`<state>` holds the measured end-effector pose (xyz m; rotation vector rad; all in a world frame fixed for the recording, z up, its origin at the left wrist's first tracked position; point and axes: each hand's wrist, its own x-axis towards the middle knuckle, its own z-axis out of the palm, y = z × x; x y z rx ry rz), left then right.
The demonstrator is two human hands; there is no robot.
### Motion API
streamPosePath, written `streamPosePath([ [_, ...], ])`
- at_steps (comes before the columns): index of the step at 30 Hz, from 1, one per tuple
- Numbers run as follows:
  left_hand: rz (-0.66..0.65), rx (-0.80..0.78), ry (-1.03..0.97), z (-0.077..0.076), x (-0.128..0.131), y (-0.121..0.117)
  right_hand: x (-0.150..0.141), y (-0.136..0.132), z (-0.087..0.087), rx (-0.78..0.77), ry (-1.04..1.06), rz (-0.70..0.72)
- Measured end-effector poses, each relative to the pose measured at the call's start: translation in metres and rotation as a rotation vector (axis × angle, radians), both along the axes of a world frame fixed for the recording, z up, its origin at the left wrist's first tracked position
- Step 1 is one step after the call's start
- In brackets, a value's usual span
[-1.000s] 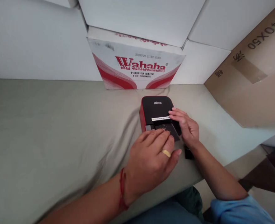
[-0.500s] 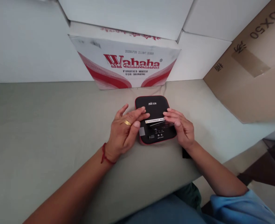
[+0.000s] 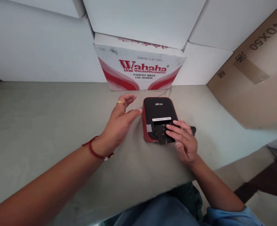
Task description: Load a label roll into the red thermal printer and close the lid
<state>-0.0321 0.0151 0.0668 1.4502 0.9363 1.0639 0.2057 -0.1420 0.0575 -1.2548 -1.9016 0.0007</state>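
Note:
A compact device (image 3: pixel 160 108) with a black top and red sides, which looks like a small printer, stands on the table. A white warning strip (image 3: pixel 161 119) crosses its top. Below the strip, a glossy dark flat piece (image 3: pixel 162 135) reaches over the device's front edge. My right hand (image 3: pixel 184 139) lies over the right part of this piece, fingers stretched out and thumb apart. To the left, my left hand (image 3: pixel 121 121) is open, its thumb tip close to the device's left side; I cannot tell whether it touches. Part of a black object (image 3: pixel 193 130) shows behind my right hand.
A white and red Wahaha water carton (image 3: pixel 143 70) stands behind the device, with white boxes (image 3: pixel 140 18) stacked around it. At the right is a large brown cardboard box (image 3: pixel 253 81). The table's front edge (image 3: pixel 162 191) runs near my lap.
My left hand has drawn back leftward off the device's top and opened. The glossy dark piece now extends past the front edge, and my right hand has come down over it. The view has shifted slightly.

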Motion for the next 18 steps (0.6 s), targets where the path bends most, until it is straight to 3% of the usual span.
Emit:
streamPosePath([
  [4,-0.172,-0.194,-0.067,-0.026,-0.009,-0.008,-0.001,0.0,-0.012,0.013,0.06,-0.011],
  [8,-0.237,-0.353,-0.269,-0.044,0.007,-0.024,0.001,0.005,-0.013,0.056,0.057,0.015],
  [12,-0.268,-0.338,-0.423,-0.055,0.024,-0.029,0.002,0.005,-0.013,0.045,0.024,0.014],
  [18,-0.269,-0.283,-0.429,-0.064,0.021,-0.029,-0.002,-0.009,-0.008,0.128,-0.021,-0.114],
])
